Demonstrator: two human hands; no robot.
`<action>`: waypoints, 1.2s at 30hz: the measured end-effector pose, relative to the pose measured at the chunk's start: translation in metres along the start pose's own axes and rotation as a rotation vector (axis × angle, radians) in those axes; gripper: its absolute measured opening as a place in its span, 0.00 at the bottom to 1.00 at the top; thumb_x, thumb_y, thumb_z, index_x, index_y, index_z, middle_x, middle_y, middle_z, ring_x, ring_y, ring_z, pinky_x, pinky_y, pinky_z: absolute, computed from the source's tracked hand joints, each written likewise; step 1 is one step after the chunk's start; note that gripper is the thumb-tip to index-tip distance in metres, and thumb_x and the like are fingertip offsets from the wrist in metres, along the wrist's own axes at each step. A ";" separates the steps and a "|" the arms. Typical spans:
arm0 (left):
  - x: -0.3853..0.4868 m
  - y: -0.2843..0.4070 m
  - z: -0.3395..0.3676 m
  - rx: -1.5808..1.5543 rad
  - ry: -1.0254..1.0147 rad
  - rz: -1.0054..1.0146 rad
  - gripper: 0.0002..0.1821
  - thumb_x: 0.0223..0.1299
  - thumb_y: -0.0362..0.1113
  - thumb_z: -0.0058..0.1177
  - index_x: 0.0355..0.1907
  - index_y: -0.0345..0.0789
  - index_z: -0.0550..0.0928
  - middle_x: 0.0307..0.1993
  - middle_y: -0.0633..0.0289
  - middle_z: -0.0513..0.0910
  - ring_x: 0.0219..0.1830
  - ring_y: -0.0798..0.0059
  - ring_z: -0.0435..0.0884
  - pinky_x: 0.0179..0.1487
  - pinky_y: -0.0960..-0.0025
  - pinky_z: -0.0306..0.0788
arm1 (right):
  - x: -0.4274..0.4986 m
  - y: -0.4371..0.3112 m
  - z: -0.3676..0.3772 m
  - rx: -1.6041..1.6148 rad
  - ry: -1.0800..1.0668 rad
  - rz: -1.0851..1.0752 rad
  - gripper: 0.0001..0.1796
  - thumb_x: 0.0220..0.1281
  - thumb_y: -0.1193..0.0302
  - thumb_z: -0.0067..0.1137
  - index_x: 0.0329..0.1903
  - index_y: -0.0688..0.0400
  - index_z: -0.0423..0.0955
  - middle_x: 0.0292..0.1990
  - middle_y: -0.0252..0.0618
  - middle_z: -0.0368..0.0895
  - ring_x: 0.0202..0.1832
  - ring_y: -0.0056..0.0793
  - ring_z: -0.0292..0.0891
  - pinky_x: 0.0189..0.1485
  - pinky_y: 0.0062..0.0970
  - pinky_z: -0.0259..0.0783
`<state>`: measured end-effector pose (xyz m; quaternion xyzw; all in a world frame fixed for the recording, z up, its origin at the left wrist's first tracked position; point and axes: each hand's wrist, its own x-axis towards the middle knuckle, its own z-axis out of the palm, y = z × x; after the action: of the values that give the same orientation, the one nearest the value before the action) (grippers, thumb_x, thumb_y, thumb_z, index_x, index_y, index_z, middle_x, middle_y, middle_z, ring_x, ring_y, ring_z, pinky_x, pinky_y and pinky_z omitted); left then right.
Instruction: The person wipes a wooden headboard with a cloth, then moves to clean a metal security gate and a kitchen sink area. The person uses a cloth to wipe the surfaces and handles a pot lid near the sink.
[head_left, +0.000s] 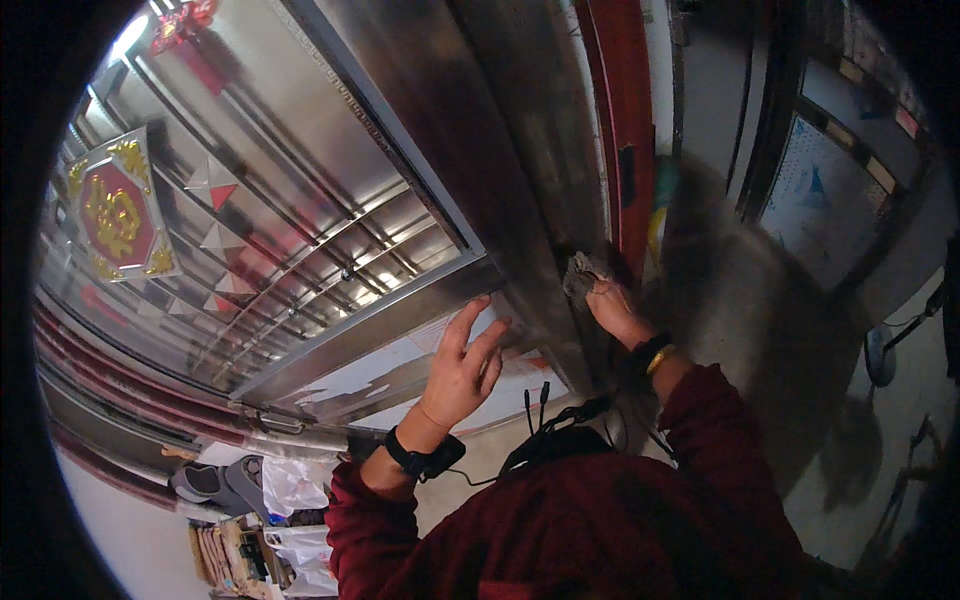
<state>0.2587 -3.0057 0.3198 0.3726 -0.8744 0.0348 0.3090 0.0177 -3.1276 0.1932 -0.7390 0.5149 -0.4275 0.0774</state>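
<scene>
A grey crumpled cloth (577, 279) is bunched in my right hand (616, 309), pressed to or close against the edge of the stainless-steel door frame (517, 172). My left hand (463, 371) holds nothing, its fingers apart. Its fingertips are at the lower door panel (360, 356); I cannot tell whether they touch it. On that panel, white paper (409, 345) clings in torn, ragged-edged patches. Above is a barred metal section (300, 247) with a red and gold ornamental plaque (120, 210) and small diamond-shaped decorations (214, 184).
A red post (626, 135) stands right of the frame. White plastic bags (296, 487), grey shoes (240, 480) and stacked goods lie at lower left. Black cables (555, 420) hang at my waist. A dark floor area with a printed panel (817, 195) is at right.
</scene>
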 end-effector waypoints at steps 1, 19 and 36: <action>-0.001 0.002 -0.001 0.005 0.006 -0.002 0.27 0.46 0.22 0.56 0.54 0.38 0.73 0.60 0.46 0.65 0.56 0.48 0.70 0.55 0.59 0.70 | 0.008 -0.001 -0.006 0.018 0.019 -0.059 0.25 0.57 0.80 0.44 0.60 0.60 0.64 0.59 0.51 0.67 0.60 0.50 0.63 0.63 0.40 0.59; -0.039 -0.003 -0.020 0.013 0.078 -0.131 0.25 0.48 0.22 0.55 0.53 0.38 0.74 0.59 0.45 0.67 0.57 0.47 0.71 0.56 0.60 0.70 | 0.187 -0.114 -0.133 -0.230 0.541 -0.581 0.19 0.51 0.80 0.50 0.50 0.64 0.70 0.56 0.48 0.68 0.58 0.51 0.62 0.63 0.42 0.59; -0.044 -0.003 -0.034 -0.022 0.053 -0.115 0.26 0.49 0.23 0.54 0.54 0.37 0.73 0.60 0.46 0.65 0.58 0.48 0.70 0.57 0.59 0.69 | 0.161 -0.115 -0.171 0.270 0.532 -0.510 0.19 0.60 0.80 0.46 0.55 0.60 0.71 0.53 0.44 0.76 0.57 0.38 0.71 0.61 0.31 0.64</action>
<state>0.3017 -2.9702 0.3216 0.4178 -0.8432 0.0172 0.3377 -0.0070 -3.1520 0.4521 -0.6896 0.2557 -0.6738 -0.0710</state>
